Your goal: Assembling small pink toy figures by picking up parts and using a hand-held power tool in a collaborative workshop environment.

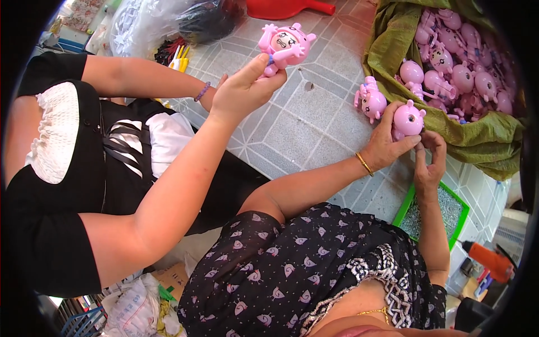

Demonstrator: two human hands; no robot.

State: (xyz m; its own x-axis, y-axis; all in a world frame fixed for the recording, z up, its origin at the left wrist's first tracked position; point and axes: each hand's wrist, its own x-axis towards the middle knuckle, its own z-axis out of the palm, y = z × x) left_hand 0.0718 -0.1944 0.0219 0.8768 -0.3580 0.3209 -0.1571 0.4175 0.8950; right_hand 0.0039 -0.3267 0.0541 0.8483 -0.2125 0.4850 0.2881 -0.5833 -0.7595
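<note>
My left hand (387,135), with a gold bracelet at its wrist, is closed around a pink toy figure (409,121) with small round ears and a hole in its rounded head. Close beside that toy is my right hand (431,157), its thumb and fingers curled together. Whatever sits between those fingertips is too small to make out. Another pink toy figure (371,105) lies on the table just past my left hand. On the left, a co-worker's hand (244,87) holds up a pink toy figure (287,48) with a printed face.
An olive cloth sack (387,56) full of pink toy parts (463,78) lies at the far right. A green tray (464,216) of small metal pieces is by my right forearm. Near it is an orange power screwdriver (488,261). A red dustpan (286,8) and plastic bags (149,25) lie at the back.
</note>
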